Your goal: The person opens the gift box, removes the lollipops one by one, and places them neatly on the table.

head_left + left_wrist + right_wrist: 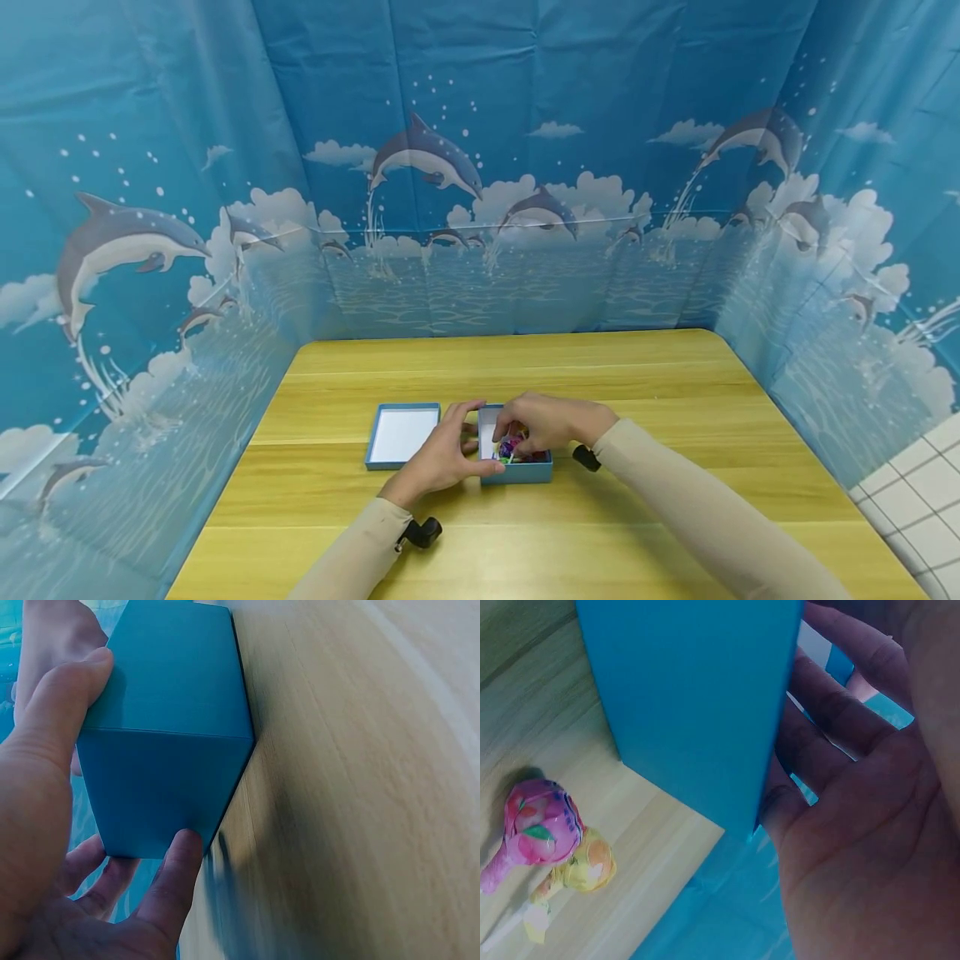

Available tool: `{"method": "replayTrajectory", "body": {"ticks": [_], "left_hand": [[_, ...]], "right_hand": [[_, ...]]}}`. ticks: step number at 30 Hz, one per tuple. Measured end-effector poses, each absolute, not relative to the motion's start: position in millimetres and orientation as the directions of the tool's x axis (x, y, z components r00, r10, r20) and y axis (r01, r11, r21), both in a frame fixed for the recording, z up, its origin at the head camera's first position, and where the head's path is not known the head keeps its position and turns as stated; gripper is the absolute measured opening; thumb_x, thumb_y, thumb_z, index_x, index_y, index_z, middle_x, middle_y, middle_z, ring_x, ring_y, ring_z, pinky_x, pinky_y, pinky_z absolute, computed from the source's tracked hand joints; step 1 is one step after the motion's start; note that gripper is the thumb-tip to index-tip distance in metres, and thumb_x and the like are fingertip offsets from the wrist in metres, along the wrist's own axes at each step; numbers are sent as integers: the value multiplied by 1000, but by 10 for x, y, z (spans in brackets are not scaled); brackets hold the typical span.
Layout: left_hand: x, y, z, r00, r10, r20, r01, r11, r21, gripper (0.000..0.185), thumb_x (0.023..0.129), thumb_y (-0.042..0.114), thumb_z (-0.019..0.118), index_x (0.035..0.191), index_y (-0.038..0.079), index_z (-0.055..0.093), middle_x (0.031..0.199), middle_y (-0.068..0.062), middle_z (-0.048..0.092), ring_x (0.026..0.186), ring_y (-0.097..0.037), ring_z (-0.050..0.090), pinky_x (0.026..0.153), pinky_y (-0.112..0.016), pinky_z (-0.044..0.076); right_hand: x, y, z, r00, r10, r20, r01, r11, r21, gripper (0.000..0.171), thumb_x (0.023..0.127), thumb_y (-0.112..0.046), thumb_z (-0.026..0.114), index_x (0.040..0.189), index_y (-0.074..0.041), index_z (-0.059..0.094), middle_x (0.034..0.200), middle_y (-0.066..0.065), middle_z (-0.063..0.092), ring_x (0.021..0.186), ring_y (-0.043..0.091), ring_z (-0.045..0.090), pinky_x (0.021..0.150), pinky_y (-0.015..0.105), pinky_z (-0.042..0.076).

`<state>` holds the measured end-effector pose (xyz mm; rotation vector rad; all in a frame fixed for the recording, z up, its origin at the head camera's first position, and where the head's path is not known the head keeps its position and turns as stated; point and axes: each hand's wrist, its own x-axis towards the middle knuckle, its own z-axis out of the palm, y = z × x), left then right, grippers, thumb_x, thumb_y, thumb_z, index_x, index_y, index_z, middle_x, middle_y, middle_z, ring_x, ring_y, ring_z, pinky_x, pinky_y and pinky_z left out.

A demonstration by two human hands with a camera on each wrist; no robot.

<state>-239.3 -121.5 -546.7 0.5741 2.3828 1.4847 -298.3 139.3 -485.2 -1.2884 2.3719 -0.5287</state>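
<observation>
An open blue box (pixel 517 473) stands on the table, with several brightly wrapped lollipops (pixel 512 446) inside. My left hand (pixel 442 450) grips the box from its left, thumb on the near rim and index finger at the far rim; the left wrist view shows other fingers under its side panel. My right hand (pixel 543 421) reaches over the right wall, fingers bent down among the lollipops; I cannot tell whether they pinch one. Outside the box, beside it in the right wrist view, lie a pink lollipop (pixel 544 823) and a yellow lollipop (pixel 589 862).
A blue lid (pixel 403 433) with a white inside lies just left of my left hand. Under everything is a yellow wood-grain table (pixel 337 533). Blue dolphin-print curtains (pixel 480 283) hang along its back and sides.
</observation>
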Motion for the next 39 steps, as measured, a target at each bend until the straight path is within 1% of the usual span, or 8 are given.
{"method": "replayTrajectory", "body": {"ticks": [3,7,12,14,17,24,31,39], "left_hand": [[-2391,-1213,-5463,-881,473,-20,188,388,902,107,102,33,96,185,16,30,177,-15,41,159,-37,57,126,-48,61],[-2391,-1222,-5465,-883,469,-18,194,401,895,107,102,37,95,185,17,30,176,-15,42,158,-36,58,125,-47,62],[-2388,-1230,-5471,-887,462,-19,197,416,888,109,101,41,96,185,18,30,176,-15,42,158,-36,59,125,-47,62],[-2385,-1229,-5471,-888,460,-20,195,414,889,109,101,40,96,185,17,30,177,-15,42,158,-36,59,125,-47,62],[-2376,-1225,-5468,-889,458,-22,192,415,889,108,101,39,96,185,17,30,178,-14,41,159,-36,58,125,-47,62],[-2372,-1223,-5462,-889,457,-13,198,410,890,107,102,37,95,184,17,30,179,-14,40,158,-36,59,125,-48,62],[-2380,-1221,-5470,-885,466,-16,190,391,901,108,102,38,95,185,17,30,179,-14,39,159,-36,57,126,-48,61],[-2371,-1209,-5465,-886,463,-16,187,388,903,108,101,37,96,184,17,30,180,-14,38,161,-37,56,127,-49,61]], "right_hand": [[-2992,1361,-4853,-492,-857,-156,-699,495,-516,27,104,-1,86,130,-10,86,123,6,85,101,14,78,90,25,67],[-3007,1315,-4868,-479,-863,-157,-700,484,-524,24,104,2,84,126,-9,86,119,6,86,98,11,78,88,23,67],[-3021,1256,-4905,-469,-868,-164,-714,482,-507,23,105,3,82,123,-11,87,113,5,86,92,8,76,83,19,64],[-3025,1234,-4922,-466,-868,-170,-716,483,-504,23,105,3,82,123,-12,87,112,5,87,92,5,76,84,18,63],[-3033,1216,-4941,-467,-865,-182,-714,490,-499,23,106,2,82,123,-12,87,112,4,87,91,2,76,84,16,63],[-3042,1209,-4943,-486,-853,-189,-697,509,-506,19,105,2,83,117,-13,87,104,0,86,84,-3,71,80,17,63],[-3040,1210,-4958,-499,-844,-199,-667,520,-534,18,105,2,83,115,-12,86,103,-1,86,86,-2,73,81,18,64],[-3033,1235,-4964,-515,-831,-211,-629,534,-566,18,104,0,85,117,-13,82,107,3,85,91,2,76,84,18,64]]}}
